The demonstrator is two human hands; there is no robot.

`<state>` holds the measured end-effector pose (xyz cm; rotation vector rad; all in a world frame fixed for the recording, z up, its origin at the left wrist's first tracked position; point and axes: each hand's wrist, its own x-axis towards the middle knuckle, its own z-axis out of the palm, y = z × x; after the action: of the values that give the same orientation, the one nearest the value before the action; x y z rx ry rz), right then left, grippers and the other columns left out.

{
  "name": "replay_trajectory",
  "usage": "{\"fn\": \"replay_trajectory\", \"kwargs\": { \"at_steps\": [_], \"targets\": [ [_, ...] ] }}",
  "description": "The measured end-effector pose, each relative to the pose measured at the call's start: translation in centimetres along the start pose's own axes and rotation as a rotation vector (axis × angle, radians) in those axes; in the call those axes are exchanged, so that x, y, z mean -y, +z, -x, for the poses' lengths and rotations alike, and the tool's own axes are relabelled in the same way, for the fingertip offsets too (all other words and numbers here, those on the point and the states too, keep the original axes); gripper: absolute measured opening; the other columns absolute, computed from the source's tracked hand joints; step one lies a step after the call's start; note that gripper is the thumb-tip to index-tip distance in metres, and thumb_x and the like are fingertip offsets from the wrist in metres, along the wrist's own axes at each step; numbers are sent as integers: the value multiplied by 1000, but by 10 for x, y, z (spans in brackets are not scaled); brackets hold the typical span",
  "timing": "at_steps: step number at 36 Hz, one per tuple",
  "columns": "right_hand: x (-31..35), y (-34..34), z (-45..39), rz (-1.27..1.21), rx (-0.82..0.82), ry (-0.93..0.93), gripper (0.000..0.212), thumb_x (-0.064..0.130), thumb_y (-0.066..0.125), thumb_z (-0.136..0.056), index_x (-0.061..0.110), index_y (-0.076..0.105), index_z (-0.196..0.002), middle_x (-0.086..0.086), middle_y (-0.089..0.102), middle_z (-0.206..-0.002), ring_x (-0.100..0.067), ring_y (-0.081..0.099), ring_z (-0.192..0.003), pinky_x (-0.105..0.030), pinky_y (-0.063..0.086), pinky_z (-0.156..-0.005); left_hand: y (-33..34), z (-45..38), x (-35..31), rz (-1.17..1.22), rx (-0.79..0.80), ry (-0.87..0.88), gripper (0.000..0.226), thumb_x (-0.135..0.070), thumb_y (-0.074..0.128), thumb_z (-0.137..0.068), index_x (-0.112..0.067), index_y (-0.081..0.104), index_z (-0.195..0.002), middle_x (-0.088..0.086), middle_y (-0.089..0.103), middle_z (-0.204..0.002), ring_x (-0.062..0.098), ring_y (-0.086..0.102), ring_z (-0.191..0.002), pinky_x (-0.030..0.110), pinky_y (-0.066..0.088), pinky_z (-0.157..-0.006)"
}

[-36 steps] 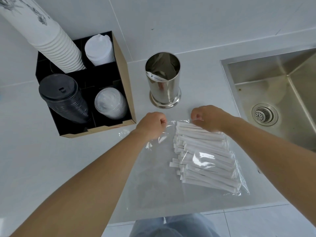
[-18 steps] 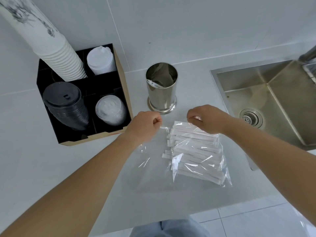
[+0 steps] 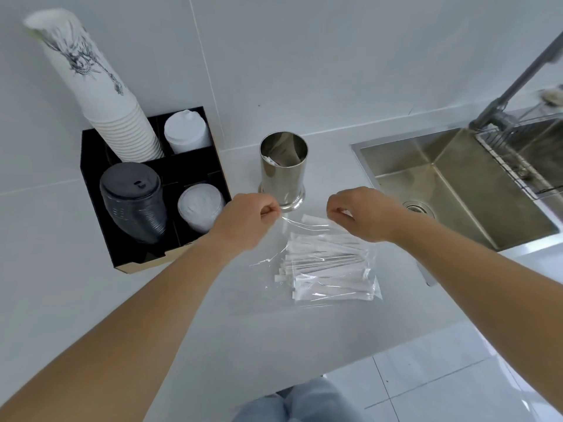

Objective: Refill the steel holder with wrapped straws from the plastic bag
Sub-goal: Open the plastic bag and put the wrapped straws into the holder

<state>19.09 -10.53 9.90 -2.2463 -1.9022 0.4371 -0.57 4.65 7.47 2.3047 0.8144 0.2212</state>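
Observation:
A clear plastic bag (image 3: 332, 295) lies on the white counter, filled with a bundle of white wrapped straws (image 3: 327, 264). My left hand (image 3: 243, 219) pinches the bag's far edge on the left. My right hand (image 3: 362, 214) pinches the same edge on the right, and the film is stretched between them. Just beyond my hands stands the steel holder (image 3: 283, 172), upright, with one or two wrapped straws showing inside near its rim.
A black organizer box (image 3: 91, 190) at left holds a tall stack of paper cups (image 3: 103, 95), black lids and white lids. A steel sink (image 3: 451, 184) with faucet and wire rack sits at right. The counter's front edge runs below the bag.
My hands have moved apart along the bag's far edge, and the bag has bunched up shorter toward me. The camera has tilted up, showing more wall and the faucet.

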Motion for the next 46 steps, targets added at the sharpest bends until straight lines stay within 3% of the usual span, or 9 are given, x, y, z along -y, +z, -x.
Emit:
{"fn": "replay_trajectory", "kwargs": {
  "at_steps": [6,15,18,22,27,32,35,38,46],
  "targets": [
    [9,-18,8,-18,-54,-5,18,21,53,-93,11,67,-85,0,68,-79,-26,61,-74,-41,52,-69,-13,10,-8,23,-66,29,9,-23,62,-89,-23,71,-86,-9,70,-78,10,63,-73,36,55,-72],
    [5,-28,17,-97,-53,-51,24,28,59,-93,9,65,-80,-6,67,-72,-27,59,-70,-38,52,-64,-23,26,-32,18,-75,-26,10,-23,61,-91,-20,70,-87,-8,72,-82,-6,58,-59,10,35,-42],
    [5,-29,17,-108,-38,-60,24,29,59,-94,10,64,-82,-7,66,-71,-27,59,-69,-37,50,-64,-22,30,-38,4,-93,-29,10,-22,61,-91,-18,70,-88,-10,69,-83,-16,55,-63,8,35,-46],
    [3,-28,15,-118,-26,-88,20,29,56,-96,13,58,-84,-8,64,-67,-30,56,-63,-37,48,-59,-18,41,-40,-122,-237,8,8,-21,62,-91,-18,69,-94,-19,57,-79,0,50,-69,14,31,-62],
    [3,-26,13,-93,-3,-127,19,26,52,-97,17,51,-81,0,53,-56,-22,43,-51,-32,38,-52,8,75,-38,-183,-576,115,20,-20,66,-85,-12,67,-104,0,67,-102,16,58,-98,28,42,-89],
    [4,-30,12,-76,14,-168,18,23,50,-98,17,49,-81,11,44,-53,-12,39,-48,-30,35,-52,71,119,-50,342,-384,-257,6,-16,67,-84,-17,71,-79,-8,69,-73,6,62,-71,10,44,-66],
    [5,-30,12,-67,5,-204,19,21,50,-99,8,54,-86,9,44,-53,-12,36,-47,-31,34,-51,117,126,-42,666,-143,-680,9,-21,67,-84,-15,72,-80,-4,69,-68,12,58,-60,20,47,-63],
    [9,-31,13,-50,8,-243,19,20,50,-98,7,55,-86,7,43,-52,-13,35,-46,-28,31,-49,151,124,-35,1097,-56,-937,17,-18,67,-88,-3,68,-98,10,66,-79,21,58,-73,30,50,-70],
    [21,-46,19,-49,-33,-360,19,20,52,-97,7,54,-83,1,46,-53,-22,34,-47,-27,30,-47,170,100,-37,1570,-204,-988,17,-12,62,-93,-6,62,-108,12,68,-101,20,66,-94,29,53,-82]
  ]
}}
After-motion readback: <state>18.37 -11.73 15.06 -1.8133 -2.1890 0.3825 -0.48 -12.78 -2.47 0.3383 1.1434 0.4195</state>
